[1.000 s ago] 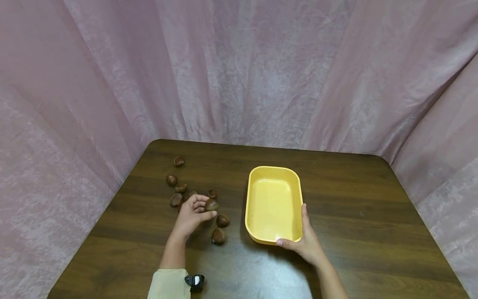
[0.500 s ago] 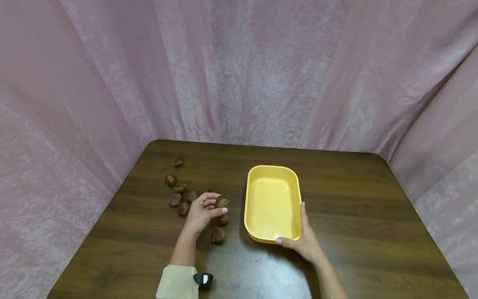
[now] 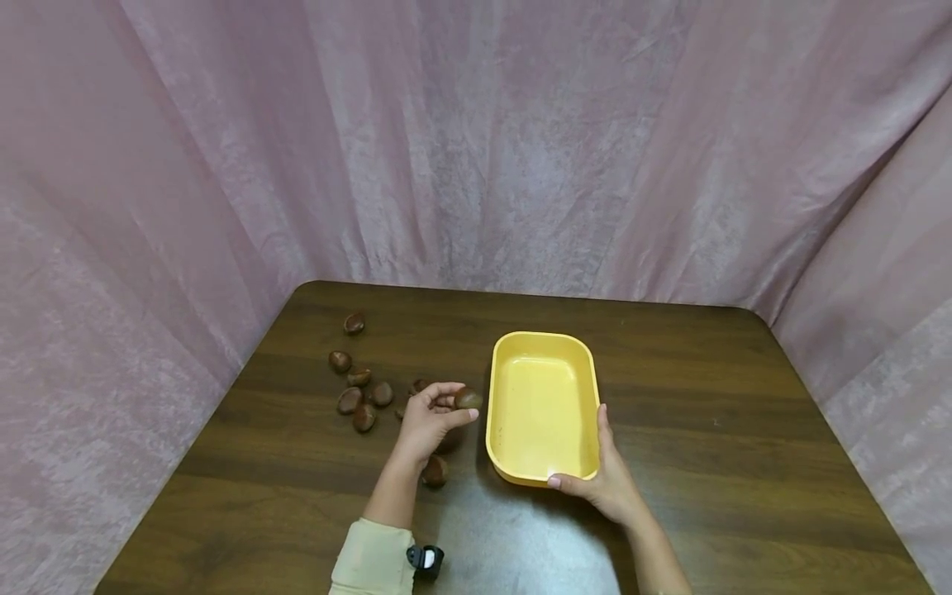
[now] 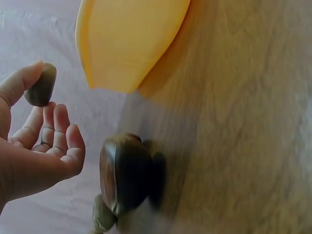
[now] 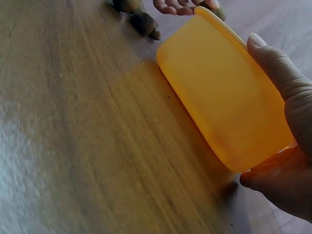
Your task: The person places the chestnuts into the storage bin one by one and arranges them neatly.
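Observation:
Between thumb and fingers, my left hand (image 3: 427,423) pinches a brown chestnut (image 3: 468,398) just left of the yellow tub (image 3: 491,388). In the left wrist view the chestnut (image 4: 43,85) is clear of the table, held at the thumb tip. My right hand (image 3: 613,486) grips the tub at its near right corner, with the thumb on the near rim and the fingers along the right side. The right wrist view shows the thumb (image 5: 278,61) at the rim of the tub (image 5: 219,87). Inside, the tub's floor is bare.
Several chestnuts lie loose on the dark wooden table (image 3: 706,454), left of the tub; one chestnut (image 3: 435,471) sits beside my left wrist, and another (image 3: 354,323) lies farthest back. A pink curtain (image 3: 521,149) hangs behind the table.
My left hand has moved right with the chestnut, from among the loose chestnuts to beside the tub's left rim. The right hand and the tub have stayed in place.

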A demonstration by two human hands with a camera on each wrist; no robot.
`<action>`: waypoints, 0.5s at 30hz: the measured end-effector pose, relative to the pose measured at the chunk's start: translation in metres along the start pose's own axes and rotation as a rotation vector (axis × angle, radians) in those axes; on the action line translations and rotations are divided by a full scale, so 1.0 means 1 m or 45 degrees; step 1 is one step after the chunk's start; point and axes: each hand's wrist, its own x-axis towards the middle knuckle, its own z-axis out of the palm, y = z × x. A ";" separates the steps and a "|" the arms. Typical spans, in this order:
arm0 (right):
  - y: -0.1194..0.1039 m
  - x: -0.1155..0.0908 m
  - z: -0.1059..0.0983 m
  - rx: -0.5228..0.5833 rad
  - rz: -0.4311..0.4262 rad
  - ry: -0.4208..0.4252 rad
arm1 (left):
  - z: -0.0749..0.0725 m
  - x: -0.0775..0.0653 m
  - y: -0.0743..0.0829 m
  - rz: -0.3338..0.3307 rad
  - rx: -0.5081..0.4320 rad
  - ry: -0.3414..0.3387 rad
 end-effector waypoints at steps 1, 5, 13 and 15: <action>0.005 0.000 0.000 -0.003 0.004 -0.001 | 0.002 0.000 0.000 -0.001 -0.001 0.000; 0.017 0.002 0.001 0.004 -0.004 0.002 | 0.010 0.000 0.002 0.006 -0.005 -0.032; 0.018 0.003 0.001 0.037 -0.023 -0.010 | 0.019 0.011 0.012 -0.050 0.036 -0.124; 0.013 0.003 0.000 0.061 -0.028 -0.019 | 0.021 0.013 0.019 -0.060 0.043 -0.138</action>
